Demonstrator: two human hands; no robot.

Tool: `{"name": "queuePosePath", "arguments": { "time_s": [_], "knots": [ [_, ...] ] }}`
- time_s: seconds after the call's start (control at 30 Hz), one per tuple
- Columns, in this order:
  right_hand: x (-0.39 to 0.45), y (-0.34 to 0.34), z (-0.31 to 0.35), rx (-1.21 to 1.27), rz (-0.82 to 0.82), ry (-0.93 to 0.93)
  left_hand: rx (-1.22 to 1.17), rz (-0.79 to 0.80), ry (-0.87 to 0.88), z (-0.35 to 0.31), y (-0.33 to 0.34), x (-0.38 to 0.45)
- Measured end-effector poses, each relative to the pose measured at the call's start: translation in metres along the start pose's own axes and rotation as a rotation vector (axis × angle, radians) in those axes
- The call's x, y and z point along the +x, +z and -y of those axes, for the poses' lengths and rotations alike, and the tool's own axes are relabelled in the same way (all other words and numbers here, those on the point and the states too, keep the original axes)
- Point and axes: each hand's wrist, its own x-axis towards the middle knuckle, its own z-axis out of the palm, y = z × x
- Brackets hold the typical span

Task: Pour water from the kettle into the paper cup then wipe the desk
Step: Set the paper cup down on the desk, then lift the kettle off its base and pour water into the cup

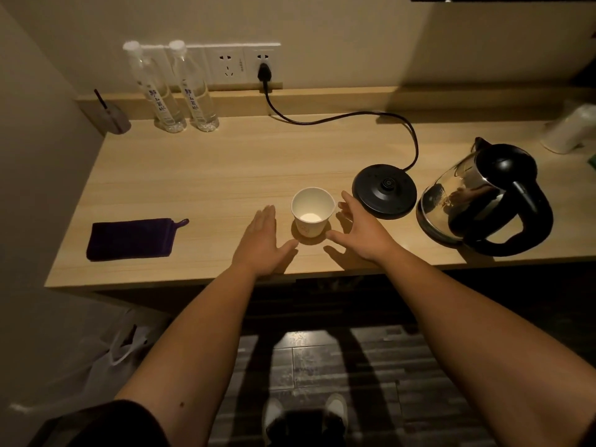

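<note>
A white paper cup (312,210) stands upright near the front edge of the wooden desk (206,175), and its white bottom shows inside. My left hand (263,241) lies flat just left of the cup, fingers apart, holding nothing. My right hand (359,232) hovers just right of it, open and curved toward the cup without touching it. A steel and black kettle (483,201) stands off its base at the right. Its round black base (384,195) sits between cup and kettle. A dark purple cloth (132,238) lies folded at the front left.
Two clear water bottles (175,88) stand against the back wall under a socket strip (245,62). The base's black cord (354,116) loops across the back of the desk. A grey holder (117,119) sits back left, white packaging (571,130) far right, a plastic bag (119,350) on the floor.
</note>
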Motion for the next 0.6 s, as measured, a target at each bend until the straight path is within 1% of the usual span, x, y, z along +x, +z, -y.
{"name": "queuePosePath", "arguments": {
  "time_s": [0.1, 0.17, 0.3, 0.4, 0.5, 0.6],
  "knots": [
    [-0.01, -0.005, -0.001, -0.097, -0.036, -0.033, 0.311, 0.064, 0.012, 0.008, 0.008, 0.008],
    [-0.017, -0.011, 0.001, -0.215, -0.067, -0.105, 0.415, 0.089, 0.022, 0.008, 0.014, 0.014],
    [-0.033, -0.035, 0.017, -0.363, -0.186, -0.238, 0.487, 0.086, 0.024, 0.014, 0.026, 0.017],
    [-0.051, -0.064, 0.025, -0.46, -0.363, -0.289, 0.497, 0.045, 0.054, 0.02, 0.03, 0.017],
    [-0.071, -0.099, 0.016, -0.525, -0.562, -0.228, 0.5, 0.032, 0.069, 0.018, 0.031, 0.017],
    [-0.085, -0.126, -0.007, -0.596, -0.77, -0.075, 0.514, 0.03, 0.069, 0.017, 0.028, 0.016]
  ]
}}
